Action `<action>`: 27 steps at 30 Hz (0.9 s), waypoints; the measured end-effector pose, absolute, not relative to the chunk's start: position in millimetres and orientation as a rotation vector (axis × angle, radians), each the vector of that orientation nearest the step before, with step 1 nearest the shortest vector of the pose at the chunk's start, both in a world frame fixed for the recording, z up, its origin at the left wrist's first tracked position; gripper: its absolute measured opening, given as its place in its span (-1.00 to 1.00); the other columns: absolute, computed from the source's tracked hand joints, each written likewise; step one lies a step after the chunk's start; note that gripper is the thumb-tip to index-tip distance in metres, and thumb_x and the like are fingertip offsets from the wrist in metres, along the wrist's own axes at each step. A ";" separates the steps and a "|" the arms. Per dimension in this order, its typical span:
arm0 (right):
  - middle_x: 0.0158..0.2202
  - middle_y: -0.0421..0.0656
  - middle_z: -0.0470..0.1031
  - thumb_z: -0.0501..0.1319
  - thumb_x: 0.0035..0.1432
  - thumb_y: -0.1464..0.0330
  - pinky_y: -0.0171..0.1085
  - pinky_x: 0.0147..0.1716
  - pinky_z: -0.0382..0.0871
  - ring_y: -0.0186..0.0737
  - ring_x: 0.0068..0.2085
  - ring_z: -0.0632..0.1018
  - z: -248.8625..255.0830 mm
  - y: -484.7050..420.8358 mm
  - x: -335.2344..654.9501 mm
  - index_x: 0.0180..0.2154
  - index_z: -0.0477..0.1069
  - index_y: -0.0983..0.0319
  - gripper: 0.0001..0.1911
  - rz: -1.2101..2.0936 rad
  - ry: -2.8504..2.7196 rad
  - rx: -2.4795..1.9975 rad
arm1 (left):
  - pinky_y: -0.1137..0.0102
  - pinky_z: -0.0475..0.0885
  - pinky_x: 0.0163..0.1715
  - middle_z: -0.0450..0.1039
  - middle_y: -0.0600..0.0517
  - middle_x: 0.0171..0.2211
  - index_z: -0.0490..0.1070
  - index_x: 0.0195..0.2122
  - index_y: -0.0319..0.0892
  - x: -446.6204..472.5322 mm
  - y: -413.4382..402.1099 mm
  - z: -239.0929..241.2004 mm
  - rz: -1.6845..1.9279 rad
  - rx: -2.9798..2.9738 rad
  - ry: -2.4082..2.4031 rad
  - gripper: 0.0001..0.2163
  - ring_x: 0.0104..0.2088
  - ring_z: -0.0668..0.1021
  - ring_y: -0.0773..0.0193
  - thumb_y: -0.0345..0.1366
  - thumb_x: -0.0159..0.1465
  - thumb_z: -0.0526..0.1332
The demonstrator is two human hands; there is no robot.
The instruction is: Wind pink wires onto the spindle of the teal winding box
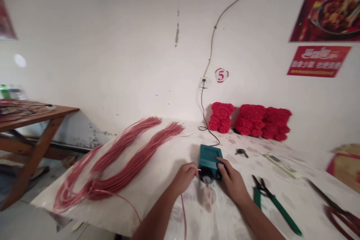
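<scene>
Ahead of me on the table stands a small teal electric machine [209,156], with a dark round part low on its front. A shaft and a pale, blurred piece [207,197] stick out toward me. My left hand [185,177] is closed in a pinch on a thin pink wire [184,213], its tip close to the machine's front left corner. Whether the tip touches the machine I cannot tell. The wire hangs from my fingers toward the front edge. My right hand [232,182] grips the machine's right side, fingers on its top edge.
Bundled pink wires [132,165] lie at left. At right are green-handled cutters [275,202], large scissors [337,210], keys [241,152] and a pale flat strip [282,165]. Red fluffy bears [249,120] line the wall. A black cord [203,108] runs from machine to socket.
</scene>
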State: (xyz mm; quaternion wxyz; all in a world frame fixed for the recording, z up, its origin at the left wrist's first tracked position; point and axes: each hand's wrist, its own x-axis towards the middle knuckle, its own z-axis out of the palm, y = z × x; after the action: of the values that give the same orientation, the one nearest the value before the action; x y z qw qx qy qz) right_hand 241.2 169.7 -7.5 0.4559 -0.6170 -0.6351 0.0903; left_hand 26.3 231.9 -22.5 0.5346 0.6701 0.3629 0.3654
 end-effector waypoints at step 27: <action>-0.04 -0.12 0.60 0.01 0.42 0.12 -0.17 -0.03 0.42 -0.08 -0.06 0.61 -10.1 172.9 246.8 0.11 0.43 0.14 -0.59 0.210 -1.565 -1.452 | 0.47 -0.10 -0.62 -0.05 0.24 -0.66 0.24 -0.53 -0.13 30.0 229.2 -1.7 0.815 1.637 0.790 -0.68 -0.63 0.02 0.43 0.02 0.15 0.14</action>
State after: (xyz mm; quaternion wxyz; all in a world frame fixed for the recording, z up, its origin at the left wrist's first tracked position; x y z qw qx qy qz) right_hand 246.8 172.9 -10.1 0.4779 -0.5946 -0.6409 0.0860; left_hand 30.0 229.2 -1.7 0.5438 0.6896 0.3330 0.3433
